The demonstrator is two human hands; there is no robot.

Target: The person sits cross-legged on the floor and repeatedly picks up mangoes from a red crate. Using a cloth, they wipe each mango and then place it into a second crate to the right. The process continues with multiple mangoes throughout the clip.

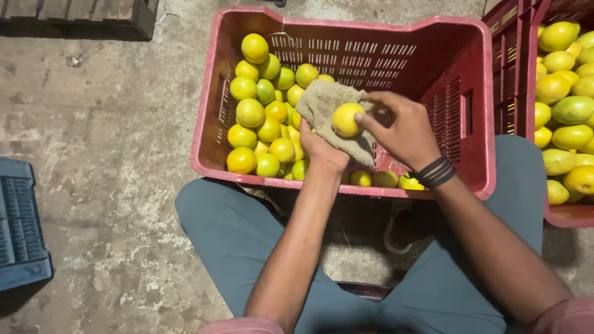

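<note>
My left hand (323,151) holds a beige cloth (325,105) from below, above a red plastic crate (346,34). On the cloth lies a yellow citrus fruit (345,119), and my right hand (402,127) grips it from the right with its fingertips. The right wrist wears black bands (435,172). Several yellow and green fruits (263,117) fill the left side of the crate, with a few more (383,180) along its near wall.
A second red crate (560,213) full of yellow-green fruit stands at the right edge. A dark blue crate (18,229) lies on the concrete floor at the left. A wooden pallet (80,15) sits at the top left. My knees in grey trousers flank the crate.
</note>
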